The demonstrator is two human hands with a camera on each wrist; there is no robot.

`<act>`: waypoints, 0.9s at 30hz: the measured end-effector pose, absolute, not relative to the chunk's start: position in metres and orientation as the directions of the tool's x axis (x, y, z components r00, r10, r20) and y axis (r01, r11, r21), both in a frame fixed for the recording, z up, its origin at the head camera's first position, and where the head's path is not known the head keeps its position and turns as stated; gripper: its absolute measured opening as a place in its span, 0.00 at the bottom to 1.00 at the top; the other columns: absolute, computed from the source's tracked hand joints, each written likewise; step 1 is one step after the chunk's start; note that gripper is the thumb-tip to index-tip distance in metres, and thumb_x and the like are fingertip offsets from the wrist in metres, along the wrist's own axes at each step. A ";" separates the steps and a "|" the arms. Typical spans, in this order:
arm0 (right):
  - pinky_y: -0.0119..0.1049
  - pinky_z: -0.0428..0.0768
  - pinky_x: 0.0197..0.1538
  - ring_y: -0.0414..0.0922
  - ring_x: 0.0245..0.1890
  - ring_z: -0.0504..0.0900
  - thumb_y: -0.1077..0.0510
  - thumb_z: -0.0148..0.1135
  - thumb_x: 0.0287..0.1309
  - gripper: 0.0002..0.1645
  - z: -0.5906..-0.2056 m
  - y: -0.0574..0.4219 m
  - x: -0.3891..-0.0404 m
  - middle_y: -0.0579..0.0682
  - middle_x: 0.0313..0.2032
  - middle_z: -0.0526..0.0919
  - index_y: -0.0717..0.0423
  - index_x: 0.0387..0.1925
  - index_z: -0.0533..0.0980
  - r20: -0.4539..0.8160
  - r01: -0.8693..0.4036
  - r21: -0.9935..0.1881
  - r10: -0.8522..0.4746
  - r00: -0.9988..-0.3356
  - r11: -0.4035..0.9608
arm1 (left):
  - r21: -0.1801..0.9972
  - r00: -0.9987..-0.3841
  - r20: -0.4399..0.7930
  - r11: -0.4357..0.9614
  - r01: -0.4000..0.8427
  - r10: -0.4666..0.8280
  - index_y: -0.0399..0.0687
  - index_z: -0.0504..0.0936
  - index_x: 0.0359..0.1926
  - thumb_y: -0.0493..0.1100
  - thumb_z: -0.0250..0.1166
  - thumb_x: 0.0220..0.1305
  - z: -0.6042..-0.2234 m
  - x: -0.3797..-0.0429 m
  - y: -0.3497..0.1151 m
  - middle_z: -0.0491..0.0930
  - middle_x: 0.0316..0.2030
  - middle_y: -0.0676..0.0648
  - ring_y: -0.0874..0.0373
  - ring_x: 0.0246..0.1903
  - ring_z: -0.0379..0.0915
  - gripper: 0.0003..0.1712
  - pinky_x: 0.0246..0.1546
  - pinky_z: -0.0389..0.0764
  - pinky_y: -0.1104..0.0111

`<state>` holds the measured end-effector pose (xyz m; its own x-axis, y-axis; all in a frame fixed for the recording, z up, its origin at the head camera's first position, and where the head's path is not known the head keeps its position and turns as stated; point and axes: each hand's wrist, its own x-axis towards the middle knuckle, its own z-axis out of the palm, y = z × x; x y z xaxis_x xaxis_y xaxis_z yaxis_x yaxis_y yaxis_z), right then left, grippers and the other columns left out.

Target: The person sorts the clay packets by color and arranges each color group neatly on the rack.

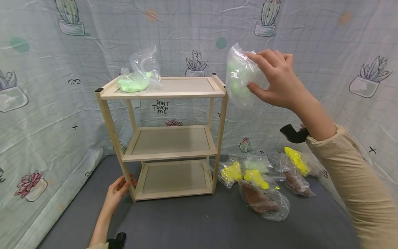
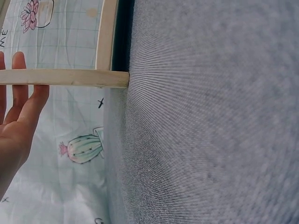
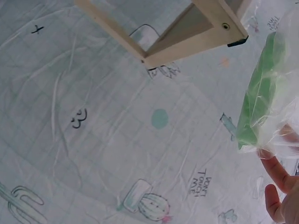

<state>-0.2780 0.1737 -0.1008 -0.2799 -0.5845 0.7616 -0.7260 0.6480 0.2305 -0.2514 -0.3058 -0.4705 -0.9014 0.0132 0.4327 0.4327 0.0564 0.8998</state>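
Observation:
A light wooden three-tier shelf stands on the dark table. At its front left leg, low down, my left hand holds the wood, with fingers reaching behind the leg. To the right of the top tier, my right hand pinches a clear plastic bag with light green contents in the air. That bag shows bright green in the right wrist view. Another bag with a light green item rests on the left part of the top tier.
Right of the shelf lie several clear bags on the table: yellow items, a brown item, a pale green one, and a brown one beside a yellow one. A cactus-print cloth hangs behind.

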 end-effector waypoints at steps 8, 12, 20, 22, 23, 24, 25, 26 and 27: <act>0.51 0.51 0.51 0.56 0.49 0.65 0.56 0.55 0.55 0.30 -0.092 0.141 -0.285 0.58 0.55 0.68 0.55 0.58 0.58 0.736 -0.692 0.130 -0.537 -0.413 0.710 | 0.894 -0.893 0.446 0.018 0.448 0.056 0.40 0.68 0.57 0.39 0.49 0.66 -0.490 -0.264 -0.319 0.80 0.42 0.58 0.70 0.43 0.76 0.19 0.39 0.74 0.81; 0.50 0.51 0.52 0.55 0.49 0.65 0.56 0.53 0.58 0.27 -0.094 0.126 -0.293 0.58 0.55 0.67 0.58 0.57 0.58 0.721 -0.691 0.107 -0.534 -0.441 0.715 | 0.906 -0.910 0.414 0.084 0.414 0.018 0.41 0.69 0.55 0.43 0.50 0.66 -0.472 -0.252 -0.307 0.80 0.40 0.63 0.73 0.41 0.76 0.19 0.39 0.74 0.81; 0.50 0.52 0.52 0.55 0.52 0.66 0.55 0.52 0.60 0.23 -0.102 0.107 -0.310 0.57 0.54 0.66 0.56 0.56 0.62 0.717 -0.695 0.097 -0.534 -0.448 0.712 | 0.918 -0.922 0.388 0.092 0.386 -0.008 0.26 0.64 0.54 0.36 0.48 0.66 -0.454 -0.241 -0.295 0.80 0.38 0.63 0.73 0.40 0.76 0.19 0.39 0.74 0.81; 0.50 0.52 0.51 0.54 0.49 0.68 0.54 0.52 0.60 0.22 -0.103 0.105 -0.313 0.58 0.53 0.64 0.55 0.55 0.63 0.719 -0.698 0.087 -0.530 -0.449 0.711 | 0.917 -0.920 0.391 0.089 0.388 -0.014 0.27 0.64 0.54 0.36 0.48 0.66 -0.455 -0.242 -0.295 0.80 0.38 0.63 0.73 0.40 0.76 0.19 0.39 0.74 0.81; 0.50 0.52 0.51 0.54 0.48 0.69 0.54 0.52 0.60 0.22 -0.104 0.104 -0.314 0.58 0.53 0.63 0.54 0.55 0.63 0.720 -0.698 0.082 -0.527 -0.451 0.711 | 0.918 -0.921 0.390 0.089 0.387 -0.018 0.27 0.65 0.54 0.36 0.48 0.66 -0.455 -0.242 -0.296 0.80 0.38 0.62 0.73 0.40 0.76 0.19 0.39 0.74 0.81; 0.49 0.52 0.51 0.54 0.46 0.70 0.54 0.52 0.60 0.22 -0.105 0.104 -0.316 0.58 0.53 0.62 0.54 0.55 0.63 0.722 -0.700 0.078 -0.525 -0.451 0.709 | 0.919 -0.922 0.388 0.091 0.384 -0.021 0.28 0.65 0.54 0.37 0.48 0.66 -0.456 -0.242 -0.296 0.80 0.37 0.62 0.73 0.40 0.76 0.19 0.39 0.74 0.81; 0.49 0.52 0.50 0.53 0.44 0.70 0.53 0.52 0.60 0.22 -0.106 0.103 -0.317 0.59 0.52 0.60 0.54 0.55 0.64 0.724 -0.702 0.077 -0.524 -0.449 0.708 | 0.919 -0.922 0.386 0.094 0.382 -0.024 0.28 0.65 0.54 0.37 0.48 0.66 -0.456 -0.242 -0.296 0.80 0.37 0.62 0.73 0.40 0.76 0.19 0.39 0.74 0.81; 0.48 0.52 0.50 0.52 0.41 0.70 0.53 0.52 0.60 0.23 -0.108 0.104 -0.318 0.59 0.51 0.59 0.54 0.55 0.64 0.725 -0.704 0.077 -0.524 -0.446 0.706 | 0.921 -0.924 0.382 0.097 0.378 -0.025 0.29 0.65 0.54 0.37 0.48 0.66 -0.456 -0.242 -0.296 0.80 0.37 0.63 0.73 0.40 0.76 0.19 0.39 0.74 0.81; 0.48 0.52 0.50 0.52 0.40 0.70 0.53 0.52 0.61 0.23 -0.109 0.104 -0.319 0.59 0.50 0.59 0.54 0.56 0.64 0.725 -0.703 0.079 -0.525 -0.447 0.707 | 0.922 -0.925 0.378 0.099 0.374 -0.028 0.29 0.65 0.54 0.37 0.48 0.66 -0.455 -0.242 -0.296 0.80 0.38 0.63 0.73 0.40 0.76 0.19 0.39 0.74 0.82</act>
